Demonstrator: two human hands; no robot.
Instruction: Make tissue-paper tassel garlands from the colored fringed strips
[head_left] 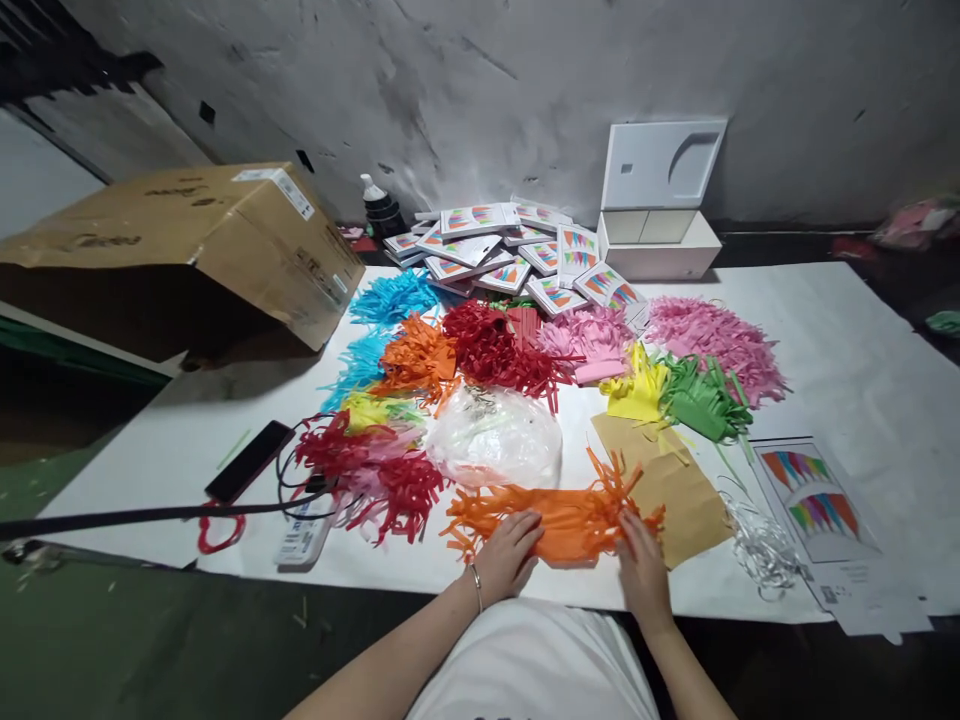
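An orange fringed paper tassel [571, 525] lies flat at the near edge of the white table, its strips spreading to both sides. My left hand [510, 552] rests on its left part, fingers stretched out and lying flat. At the right end, my right hand [643, 572] touches the fringe with its fingers extended. Just beyond the tassel is a clear plastic bag [495, 440]. A brown paper sheet [679, 500] lies to the right, partly under yellow strips. Red and pink tassels [405, 490] are heaped to the left of my hands.
Behind are blue [394, 298], red [495, 345], pink [712, 345] and green bundles [705, 395], with several flat packages [480, 220]. A cardboard box [262, 250] and phone [250, 462] are left; a white box [660, 258], silver string [761, 545] and printed card [817, 510] are right.
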